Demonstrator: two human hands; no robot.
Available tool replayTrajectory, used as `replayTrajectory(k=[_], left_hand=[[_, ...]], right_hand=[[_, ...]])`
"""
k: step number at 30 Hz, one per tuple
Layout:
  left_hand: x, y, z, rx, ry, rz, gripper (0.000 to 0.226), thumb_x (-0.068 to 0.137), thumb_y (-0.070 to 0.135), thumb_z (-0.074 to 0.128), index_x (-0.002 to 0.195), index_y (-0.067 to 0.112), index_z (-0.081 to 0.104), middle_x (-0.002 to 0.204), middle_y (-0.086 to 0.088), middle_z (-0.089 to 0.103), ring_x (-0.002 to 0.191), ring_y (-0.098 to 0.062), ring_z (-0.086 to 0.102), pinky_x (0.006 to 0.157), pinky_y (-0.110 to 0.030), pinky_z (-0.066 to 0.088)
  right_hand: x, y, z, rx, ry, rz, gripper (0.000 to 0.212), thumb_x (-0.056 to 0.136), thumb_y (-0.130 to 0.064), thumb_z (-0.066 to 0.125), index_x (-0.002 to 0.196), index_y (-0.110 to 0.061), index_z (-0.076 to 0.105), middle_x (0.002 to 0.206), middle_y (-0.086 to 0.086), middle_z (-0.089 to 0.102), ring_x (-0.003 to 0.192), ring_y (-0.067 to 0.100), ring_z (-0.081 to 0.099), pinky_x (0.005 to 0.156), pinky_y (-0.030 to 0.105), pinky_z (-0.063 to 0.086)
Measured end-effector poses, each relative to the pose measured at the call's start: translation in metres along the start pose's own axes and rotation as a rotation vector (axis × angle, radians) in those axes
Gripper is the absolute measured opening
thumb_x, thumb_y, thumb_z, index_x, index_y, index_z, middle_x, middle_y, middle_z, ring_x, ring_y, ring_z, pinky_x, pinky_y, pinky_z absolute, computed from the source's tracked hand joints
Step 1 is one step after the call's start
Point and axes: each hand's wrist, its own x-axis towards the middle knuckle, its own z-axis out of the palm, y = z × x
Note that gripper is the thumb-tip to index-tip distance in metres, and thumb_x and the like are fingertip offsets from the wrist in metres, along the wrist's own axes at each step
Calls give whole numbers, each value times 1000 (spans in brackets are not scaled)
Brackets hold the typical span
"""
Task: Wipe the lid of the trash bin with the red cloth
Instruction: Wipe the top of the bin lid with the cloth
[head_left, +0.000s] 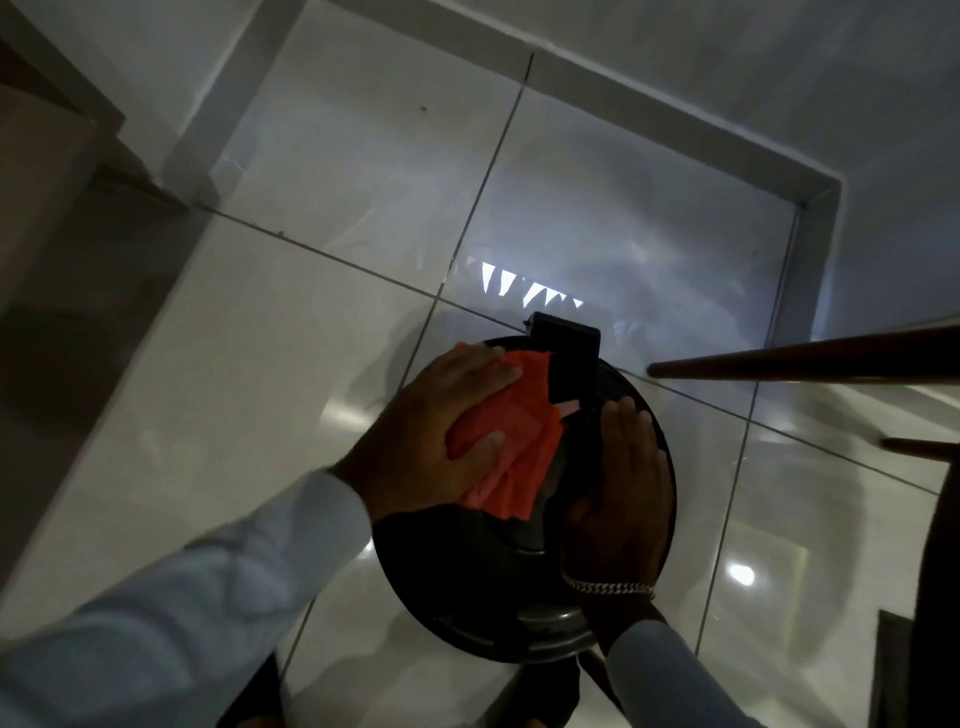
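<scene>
A round black trash bin stands on the tiled floor below me, and its lid (483, 566) faces up, with a black hinge block (569, 358) at its far edge. The red cloth (519, 447) lies crumpled on the far left part of the lid. My left hand (441, 431) presses flat on the cloth, thumb and fingers spread over it. My right hand (621, 493) rests flat on the right side of the lid, fingers together, a silver bracelet on the wrist. Both arms wear light sleeves.
Glossy white floor tiles (260, 395) surround the bin. White walls with a skirting board (649, 98) meet in a corner ahead. Dark wooden rods (805, 364) jut in from the right. A brown wooden door frame (47, 156) stands at the left.
</scene>
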Motion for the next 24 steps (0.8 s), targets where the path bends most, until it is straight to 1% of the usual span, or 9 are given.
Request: replayTrajectory(k=[4, 6, 8, 10, 14, 17, 19, 21, 24], left_hand=[[-68, 17, 39, 51, 276, -192, 62, 90, 39, 48, 143, 6, 42, 155, -15, 34, 147, -28, 26, 119, -42, 27], [-97, 29, 59, 77, 348, -242, 62, 94, 42, 41, 145, 6, 36, 157, -19, 28, 148, -34, 23, 118, -48, 27], [-104, 33, 67, 106, 351, -252, 62, 95, 43, 39, 145, 6, 34, 157, -21, 26, 148, -36, 22, 116, -54, 29], [-85, 31, 59, 149, 306, -189, 62, 92, 38, 44, 143, 3, 37, 156, -23, 29, 148, -36, 22, 115, -56, 30], [-11, 22, 26, 232, 81, -42, 61, 87, 35, 51, 139, 3, 47, 149, -20, 43, 141, -36, 37, 115, -53, 31], [26, 19, 10, 220, -61, -12, 63, 86, 36, 56, 140, 7, 46, 146, -16, 48, 137, -32, 42, 116, -47, 32], [23, 20, 14, 210, -18, -27, 62, 86, 35, 58, 139, 7, 47, 145, -15, 49, 136, -31, 43, 115, -48, 34], [-2, 23, 26, 246, 131, -74, 60, 87, 35, 57, 139, 5, 48, 146, -18, 48, 138, -33, 40, 116, -49, 32], [-63, 41, 67, 260, 276, -155, 63, 90, 34, 49, 142, 0, 40, 154, -22, 33, 147, -36, 24, 120, -51, 20]], right_hand=[[2, -2, -2, 36, -12, 16, 48, 91, -16, 46, 137, -3, 45, 144, 18, 46, 138, 36, 36, 110, 60, 33], [3, -3, -3, 43, -10, 14, 51, 94, -29, 36, 135, -1, 47, 142, 20, 48, 136, 38, 39, 107, 61, 36], [3, -2, -3, 30, -17, -4, 52, 92, -29, 38, 135, -2, 48, 142, 19, 48, 136, 37, 39, 107, 61, 37], [2, 2, -1, 2, -10, -23, 52, 91, -27, 44, 137, -4, 46, 144, 18, 47, 137, 35, 38, 108, 60, 36], [-2, 5, 6, -19, 3, -18, 62, 85, -21, 64, 140, -8, 41, 148, 14, 42, 141, 30, 33, 113, 55, 32], [1, 2, 4, -18, -2, -14, 57, 87, -16, 59, 140, -8, 41, 148, 13, 42, 141, 29, 32, 113, 55, 32], [1, 1, 2, -7, -2, 8, 53, 90, -21, 53, 140, -8, 42, 148, 13, 43, 141, 30, 32, 113, 56, 32], [2, -2, 1, 23, -5, 16, 54, 91, -32, 46, 139, -7, 43, 147, 14, 44, 140, 30, 33, 112, 57, 33], [3, -4, 0, 64, 0, 31, 62, 92, -47, 39, 136, -4, 47, 144, 17, 47, 139, 34, 36, 111, 58, 33]])
